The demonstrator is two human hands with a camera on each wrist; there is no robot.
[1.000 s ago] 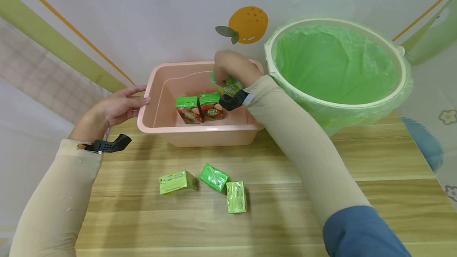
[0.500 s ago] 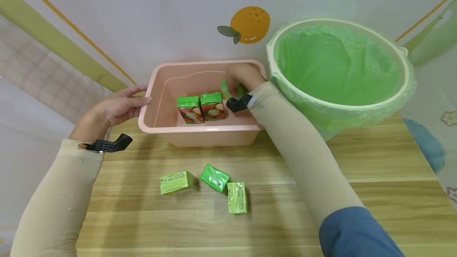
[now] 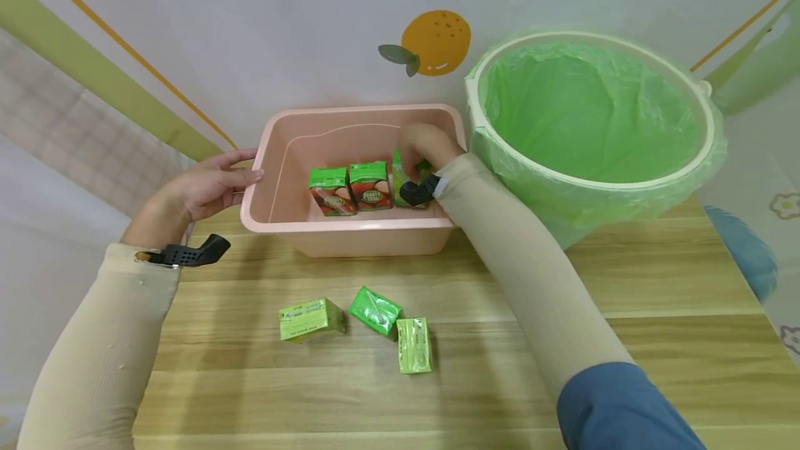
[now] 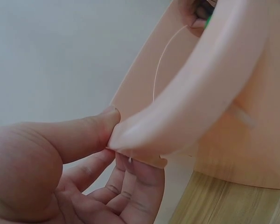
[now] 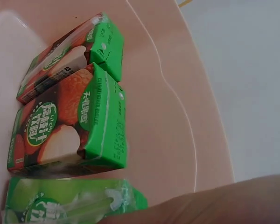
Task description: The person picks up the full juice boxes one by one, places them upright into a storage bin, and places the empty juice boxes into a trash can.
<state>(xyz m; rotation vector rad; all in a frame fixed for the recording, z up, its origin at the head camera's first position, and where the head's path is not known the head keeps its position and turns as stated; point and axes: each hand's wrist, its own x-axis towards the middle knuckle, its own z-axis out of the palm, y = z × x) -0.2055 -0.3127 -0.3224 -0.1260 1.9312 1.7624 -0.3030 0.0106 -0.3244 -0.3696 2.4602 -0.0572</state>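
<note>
My left hand (image 3: pixel 212 186) pinches the left rim of a pink plastic basin (image 3: pixel 369 242), thumb on top and fingers beneath in the left wrist view. Inside the basin, my right hand (image 3: pixel 428 143) grips a light-green juice box (image 5: pixel 46 198) with a straw on its side. That box stands beside two red-and-green litchi juice boxes, a nearer one (image 5: pixel 65 123) and a farther one (image 5: pixel 70 58), lined up in a row. Most of my right hand's fingers are hidden behind the wrist and the box.
On the wooden table (image 3: pixel 250 387) in front of the basin lie a yellow-green box (image 3: pixel 306 319), a bright green box (image 3: pixel 376 311) and another yellow-green box (image 3: pixel 414 346). A bin (image 3: pixel 681 176) lined with a green bag stands close to the basin's right side.
My right hand has lowered deeper into the basin, bringing the light-green juice box from a tilted position above down beside the litchi boxes. The left hand keeps its hold on the rim.
</note>
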